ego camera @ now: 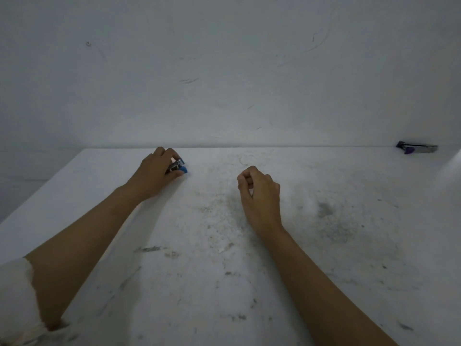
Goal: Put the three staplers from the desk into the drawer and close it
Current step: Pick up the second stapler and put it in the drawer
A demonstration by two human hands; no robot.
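My left hand (156, 174) is closed around a small blue stapler (180, 166) near the far left of the white desk (224, 270); only its blue tip and metal jaw show past my fingers. My right hand (259, 193) hovers or rests mid-desk as a loose fist with nothing in it. A purple stapler (416, 147) lies at the far right against the wall, well away from both hands. No third stapler and no drawer are in view.
The desk top is scuffed and dirty, with dark smudges around the middle and right. A plain white wall (224, 71) rises right behind the desk's back edge. The desk's left edge slants away past my left forearm.
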